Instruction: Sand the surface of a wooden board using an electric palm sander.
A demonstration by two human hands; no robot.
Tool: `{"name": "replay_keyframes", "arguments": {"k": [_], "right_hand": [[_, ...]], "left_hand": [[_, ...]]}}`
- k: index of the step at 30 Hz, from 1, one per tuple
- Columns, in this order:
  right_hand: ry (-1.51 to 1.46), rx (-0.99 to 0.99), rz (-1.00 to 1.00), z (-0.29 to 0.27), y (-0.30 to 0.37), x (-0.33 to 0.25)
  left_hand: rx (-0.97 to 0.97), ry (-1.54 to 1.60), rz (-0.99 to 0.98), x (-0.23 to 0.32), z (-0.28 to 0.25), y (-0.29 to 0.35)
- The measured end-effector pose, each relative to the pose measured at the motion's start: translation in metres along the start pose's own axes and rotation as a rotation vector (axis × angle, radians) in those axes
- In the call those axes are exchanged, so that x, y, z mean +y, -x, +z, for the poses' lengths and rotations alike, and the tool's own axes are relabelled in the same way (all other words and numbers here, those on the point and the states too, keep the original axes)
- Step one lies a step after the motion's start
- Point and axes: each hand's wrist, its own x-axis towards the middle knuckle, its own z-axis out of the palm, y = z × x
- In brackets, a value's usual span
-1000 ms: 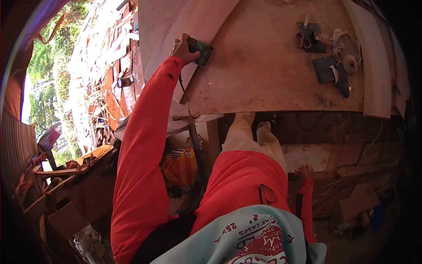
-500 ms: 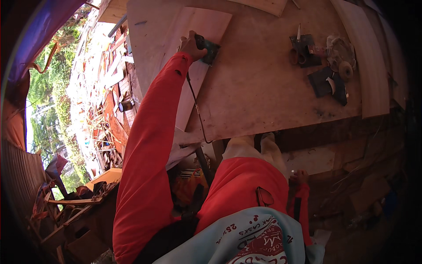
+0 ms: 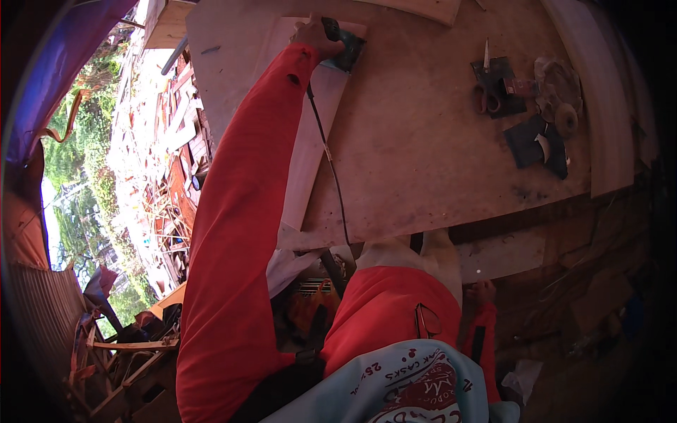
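My left hand (image 3: 317, 37) is closed round a dark green corded power sander (image 3: 347, 53). The sander sits at the far end of a long pale board (image 3: 310, 155), over its right edge. From the tool a black cord (image 3: 330, 151) runs down across the board and off the bench's near edge. Low at my right side hangs my right hand (image 3: 482, 291), away from the bench; it is small and dim, so its fingers are hard to make out.
The wooden bench top (image 3: 423, 141) carries scissors (image 3: 488, 101), dark sandpaper sheets (image 3: 522, 146), a tape roll (image 3: 565, 120) and a crumpled clear plastic bag (image 3: 557, 77) at right. Another long board (image 3: 599, 106) lies along the right side. Scrap wood (image 3: 180, 162) is heaped outside at left.
My left hand has moved the sander farther away along the board, toward its far end. The view has shifted slightly. My right hand stays low at my side.
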Motion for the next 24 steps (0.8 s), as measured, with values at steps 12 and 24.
{"name": "replay_keyframes", "arguments": {"k": [12, 24], "right_hand": [[-0.121, 0.008, 0.035, 0.009, 0.014, 0.018], [-0.104, 0.014, 0.039, 0.015, 0.019, 0.031]], "left_hand": [[0.024, 0.038, 0.126, 0.035, 0.002, -0.062], [0.013, 0.001, 0.039, 0.034, -0.005, -0.04]]}}
